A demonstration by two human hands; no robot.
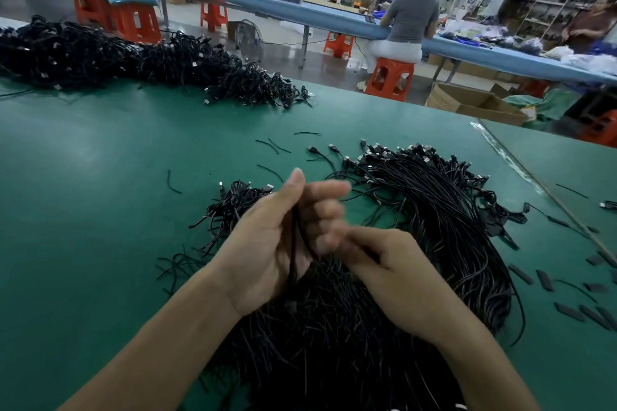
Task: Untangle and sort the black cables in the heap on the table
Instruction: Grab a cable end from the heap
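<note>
Gripping black cables [294,243] in my left hand [267,243] over the green table [100,193]; right hand [394,264] blurred, grip unclear; orange stools [389,78] behind.

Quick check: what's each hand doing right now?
Left hand: grips a few black cables.
Right hand: fingers curled, apparently pinching one of those cables; motion blur hides the fingertips.

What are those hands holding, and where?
The left hand grips a few cables partway along their length, above the heap. The right hand is blurred, so whether it pinches one cannot be told.
</note>
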